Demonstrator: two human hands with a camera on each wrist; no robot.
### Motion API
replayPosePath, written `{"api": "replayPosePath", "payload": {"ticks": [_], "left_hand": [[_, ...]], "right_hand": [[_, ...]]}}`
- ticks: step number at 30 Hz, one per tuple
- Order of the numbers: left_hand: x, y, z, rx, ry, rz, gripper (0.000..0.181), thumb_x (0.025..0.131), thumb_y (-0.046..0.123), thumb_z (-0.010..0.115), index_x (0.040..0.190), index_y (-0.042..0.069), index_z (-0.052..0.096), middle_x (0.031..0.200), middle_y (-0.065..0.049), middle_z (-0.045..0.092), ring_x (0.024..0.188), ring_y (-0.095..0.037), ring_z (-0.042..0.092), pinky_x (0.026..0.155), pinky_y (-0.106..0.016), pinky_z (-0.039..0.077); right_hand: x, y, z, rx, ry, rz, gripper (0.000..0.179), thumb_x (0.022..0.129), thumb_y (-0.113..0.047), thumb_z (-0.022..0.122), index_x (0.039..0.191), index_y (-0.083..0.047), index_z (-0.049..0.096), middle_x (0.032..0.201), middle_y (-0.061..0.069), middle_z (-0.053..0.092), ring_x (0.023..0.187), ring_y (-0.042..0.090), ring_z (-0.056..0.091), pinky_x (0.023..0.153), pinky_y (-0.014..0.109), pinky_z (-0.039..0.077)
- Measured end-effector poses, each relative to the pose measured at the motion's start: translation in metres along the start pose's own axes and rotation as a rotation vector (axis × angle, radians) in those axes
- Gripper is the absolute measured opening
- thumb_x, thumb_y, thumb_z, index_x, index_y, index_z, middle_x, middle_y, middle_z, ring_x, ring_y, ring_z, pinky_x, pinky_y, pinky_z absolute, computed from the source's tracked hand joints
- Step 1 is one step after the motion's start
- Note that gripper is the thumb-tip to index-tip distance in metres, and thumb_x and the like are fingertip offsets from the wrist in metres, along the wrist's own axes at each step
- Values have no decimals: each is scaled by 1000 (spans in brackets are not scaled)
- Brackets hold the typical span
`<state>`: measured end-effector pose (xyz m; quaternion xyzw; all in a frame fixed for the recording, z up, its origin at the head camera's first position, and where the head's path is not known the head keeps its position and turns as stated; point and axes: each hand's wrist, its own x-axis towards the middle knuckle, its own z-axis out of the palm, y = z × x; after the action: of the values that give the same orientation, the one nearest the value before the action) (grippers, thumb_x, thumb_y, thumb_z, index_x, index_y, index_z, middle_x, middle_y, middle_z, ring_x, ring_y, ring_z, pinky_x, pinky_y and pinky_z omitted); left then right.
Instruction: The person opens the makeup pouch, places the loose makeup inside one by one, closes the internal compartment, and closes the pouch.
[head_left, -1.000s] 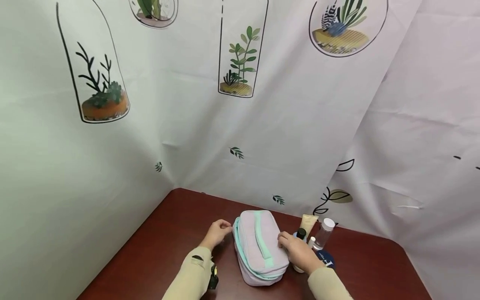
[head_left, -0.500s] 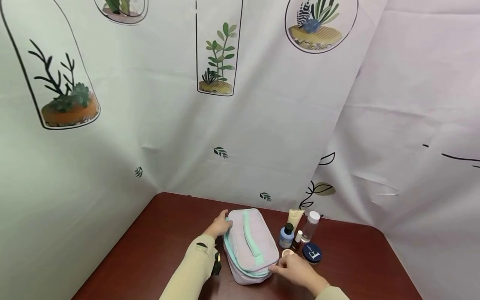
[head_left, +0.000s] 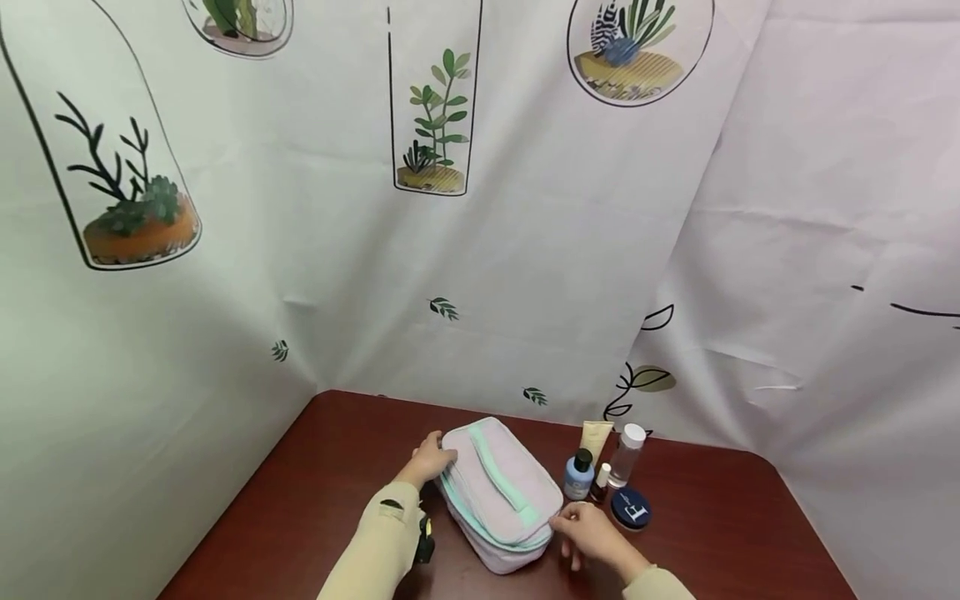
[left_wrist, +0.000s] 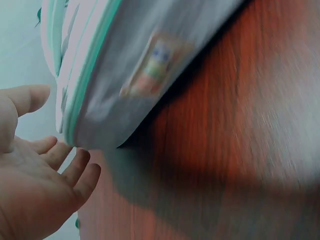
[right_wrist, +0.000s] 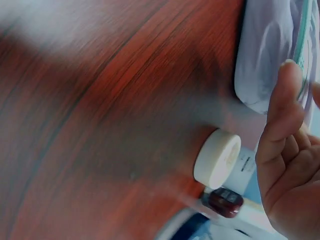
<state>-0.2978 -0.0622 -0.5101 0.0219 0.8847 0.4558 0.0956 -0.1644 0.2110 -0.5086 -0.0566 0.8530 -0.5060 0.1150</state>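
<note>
A lilac zip-up cosmetic bag (head_left: 504,467) with mint piping and a mint carrying strap lies on the table, strap side up. At its far left corner is my left hand (head_left: 430,460), fingers spread and relaxed in the left wrist view, thumb apart from the fingers. My right hand (head_left: 588,531) is at the near right corner, where thumb and forefinger pinch the mint zipper edge (right_wrist: 303,37); the zipper pull is hidden. Just beyond that hand stand a blue bottle (head_left: 579,477) with a black cap and a small round cream-coloured jar (right_wrist: 217,159).
Behind the blue bottle are a cream tube (head_left: 596,437) and a clear bottle (head_left: 627,456) with a white cap. A small dark bottle (head_left: 601,483) with a white cap and a round navy tin (head_left: 631,508) stand nearby. Printed cloth (head_left: 337,250) hangs behind the reddish-brown table (head_left: 720,517).
The bag has turned counterclockwise, its far end swinging left. My left hand has come to its far left corner. The right hand has moved from its right side to the near right corner.
</note>
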Motion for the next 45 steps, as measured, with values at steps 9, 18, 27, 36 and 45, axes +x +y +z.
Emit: {"api": "replayPosePath", "payload": {"ticks": [9, 18, 27, 36, 45], "left_hand": [[-21, -21, -20, -21, -77, -55, 50, 93, 22, 49, 125, -16, 44, 118, -31, 51, 108, -40, 51, 85, -50, 43], [-37, -27, -25, -117, -88, -31, 25, 95, 20, 49, 92, -4, 56, 75, -9, 58, 64, -19, 61, 61, -38, 48], [-42, -22, -33, 0, -64, 71, 25, 85, 16, 55, 64, 5, 50, 58, -2, 45, 54, -15, 42, 51, -28, 36], [-39, -11, -38, -178, 22, 144, 49, 95, 40, 48, 84, -4, 66, 116, -12, 61, 116, -32, 49, 96, -51, 34], [-41, -4, -30, -505, -4, 191, 31, 95, 19, 49, 101, -6, 66, 120, -18, 59, 110, -29, 56, 94, -50, 39]], "right_hand": [[10, -2, 0, 212, 306, 169, 49, 88, -12, 58, 121, 19, 40, 69, 7, 54, 51, 14, 54, 46, 27, 45], [11, 3, 1, 77, 376, 112, 40, 82, -2, 57, 117, 15, 47, 77, 7, 48, 58, 15, 46, 52, 27, 40], [5, 13, -2, -40, 409, -33, 32, 76, 4, 66, 107, 13, 60, 85, 11, 46, 71, 15, 48, 58, 23, 42], [4, -6, -7, 211, 450, -182, 27, 84, 4, 62, 109, 11, 62, 109, 21, 60, 92, 6, 56, 78, 17, 43], [18, -17, 2, -101, 533, -381, 28, 72, 2, 73, 99, -3, 68, 106, 10, 60, 102, 22, 48, 90, 38, 33]]}}
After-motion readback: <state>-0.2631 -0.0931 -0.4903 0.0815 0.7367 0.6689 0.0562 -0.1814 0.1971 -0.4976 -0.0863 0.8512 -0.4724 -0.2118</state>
